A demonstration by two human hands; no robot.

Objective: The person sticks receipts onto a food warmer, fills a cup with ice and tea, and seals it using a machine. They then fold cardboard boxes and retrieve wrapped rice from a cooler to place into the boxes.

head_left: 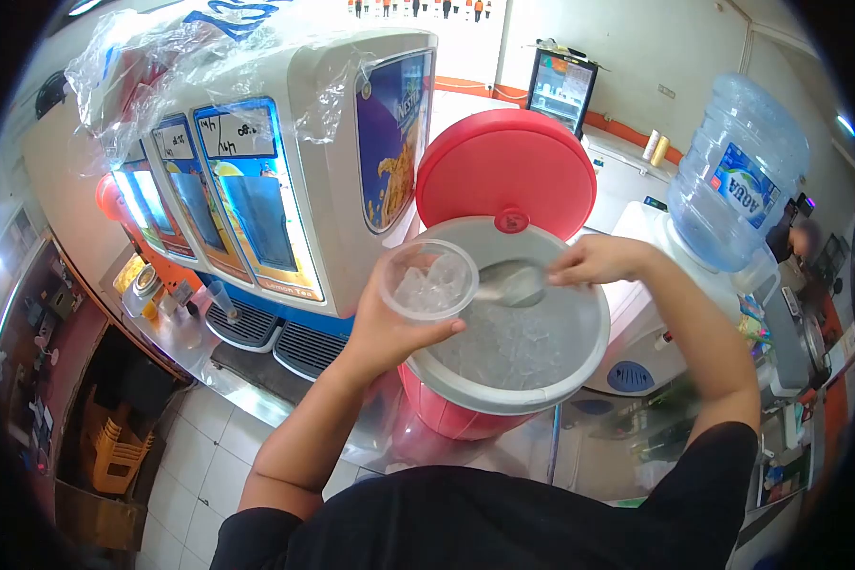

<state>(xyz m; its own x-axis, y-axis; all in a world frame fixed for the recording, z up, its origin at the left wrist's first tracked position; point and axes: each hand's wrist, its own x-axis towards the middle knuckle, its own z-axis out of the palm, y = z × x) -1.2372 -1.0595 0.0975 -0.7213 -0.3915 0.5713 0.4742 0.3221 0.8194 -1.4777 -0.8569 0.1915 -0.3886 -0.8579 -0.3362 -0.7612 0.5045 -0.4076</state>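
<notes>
A clear plastic cup (429,279) with ice in it is held in my left hand (394,328), above the left rim of a red ice bucket (465,423). My right hand (598,261) grips the handle of a metal scoop (511,283), which is over the bucket's opening beside the cup and slightly blurred. Pieces of ice (513,347) lie inside the bucket. Its round red lid (506,171) stands tilted up behind the opening.
At the left stands a drink dispenser (328,190) with drip trays (299,350) below. A water dispenser with a large blue bottle (739,176) is at the right. Farther back are a small fridge (560,90) and, at far right, a person (796,242).
</notes>
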